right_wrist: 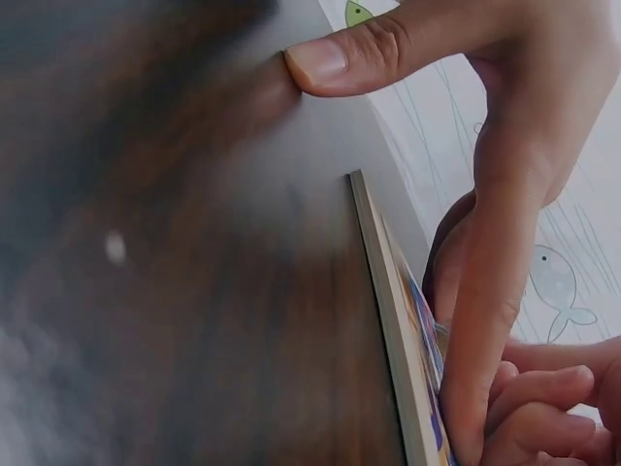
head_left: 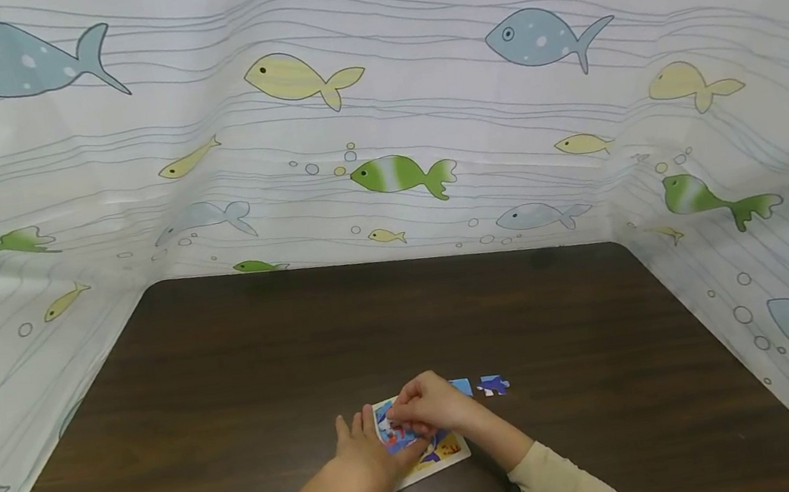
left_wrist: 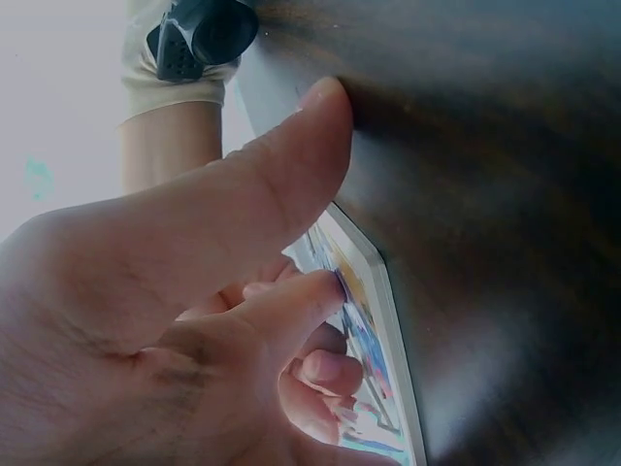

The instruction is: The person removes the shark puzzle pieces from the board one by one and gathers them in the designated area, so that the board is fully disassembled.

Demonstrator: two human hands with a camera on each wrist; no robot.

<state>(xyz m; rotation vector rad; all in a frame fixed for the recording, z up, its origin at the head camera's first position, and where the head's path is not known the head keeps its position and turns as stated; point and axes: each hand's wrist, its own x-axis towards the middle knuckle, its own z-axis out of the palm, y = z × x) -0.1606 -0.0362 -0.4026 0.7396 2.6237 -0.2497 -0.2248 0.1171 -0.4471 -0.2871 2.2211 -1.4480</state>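
Plainly, the left hand (head_left: 367,470) touches a thin, pale-edged jigsaw puzzle (head_left: 446,449)

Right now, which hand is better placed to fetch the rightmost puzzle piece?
Probably the right hand: it is nearer that puzzle piece, though busy over the board; the left hand lies farther away.

We see a dark wood-grained table (head_left: 390,322), with white sheeting (head_left: 415,121) on three sides — printed with blue, green and yellow fish (head_left: 388,174).
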